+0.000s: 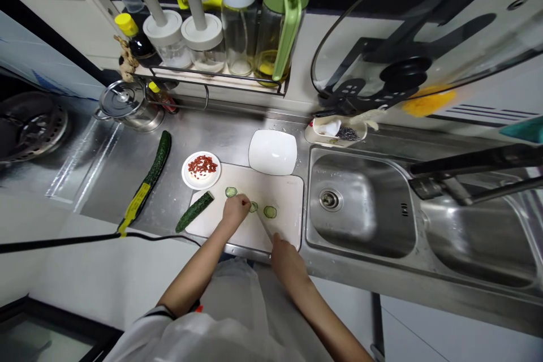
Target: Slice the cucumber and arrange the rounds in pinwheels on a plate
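My right hand (288, 262) is wrapped round the handle of a knife (264, 225). Its blade points up and left over the white cutting board (289, 188), the tip close to a thin cucumber slice (253, 207). My left hand (236, 212) is beside that slice with its fingers curled together; what they hold, if anything, is hidden. Another cucumber slice (231, 192) lies just above my left hand, and a third slice (270, 212) lies flat to the right of the blade. A cut length of cucumber (194, 211) rests across the board's left edge.
Behind the board stand a plate of chopped red pieces (202, 170) and a white dish (272, 152). A whole cucumber with yellow tape (158, 161) lies left, near a lidded pot (131, 104). The sink (360, 203) is right; a condiment rack (216, 76) hangs above.
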`<state>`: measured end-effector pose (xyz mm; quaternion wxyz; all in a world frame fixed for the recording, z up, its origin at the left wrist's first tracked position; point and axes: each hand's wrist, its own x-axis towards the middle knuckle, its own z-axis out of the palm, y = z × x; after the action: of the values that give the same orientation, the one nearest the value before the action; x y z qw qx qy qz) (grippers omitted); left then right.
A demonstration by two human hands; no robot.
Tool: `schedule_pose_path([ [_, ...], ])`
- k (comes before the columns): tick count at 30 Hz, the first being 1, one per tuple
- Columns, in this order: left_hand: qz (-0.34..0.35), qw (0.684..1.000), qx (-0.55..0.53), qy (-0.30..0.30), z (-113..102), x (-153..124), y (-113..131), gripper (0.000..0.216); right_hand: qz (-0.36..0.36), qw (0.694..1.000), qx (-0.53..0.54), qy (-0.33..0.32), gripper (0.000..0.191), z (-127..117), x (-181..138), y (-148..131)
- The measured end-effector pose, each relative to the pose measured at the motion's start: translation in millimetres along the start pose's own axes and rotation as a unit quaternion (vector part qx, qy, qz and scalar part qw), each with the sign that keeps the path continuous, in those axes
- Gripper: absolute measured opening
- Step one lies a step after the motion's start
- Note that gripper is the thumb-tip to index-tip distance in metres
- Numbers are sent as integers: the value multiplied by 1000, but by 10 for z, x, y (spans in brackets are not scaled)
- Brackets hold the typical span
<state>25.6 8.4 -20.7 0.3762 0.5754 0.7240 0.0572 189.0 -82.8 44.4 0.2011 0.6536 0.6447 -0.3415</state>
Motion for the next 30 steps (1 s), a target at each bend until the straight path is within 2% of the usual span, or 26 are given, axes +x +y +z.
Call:
schedule_pose_path([
  [10, -3, 1000, -4, -14, -1, 29, -24, 17, -8, 1000, -8, 4, 37, -31, -9, -54],
  [19, -3, 1000, 6, -16, -9, 32, -12, 17, -11, 1000, 2, -23, 38, -76, 4, -99],
  [30, -11, 1000, -6, -16, -24, 2, 47, 13, 13, 997, 43, -55, 38, 128, -192, 168],
])
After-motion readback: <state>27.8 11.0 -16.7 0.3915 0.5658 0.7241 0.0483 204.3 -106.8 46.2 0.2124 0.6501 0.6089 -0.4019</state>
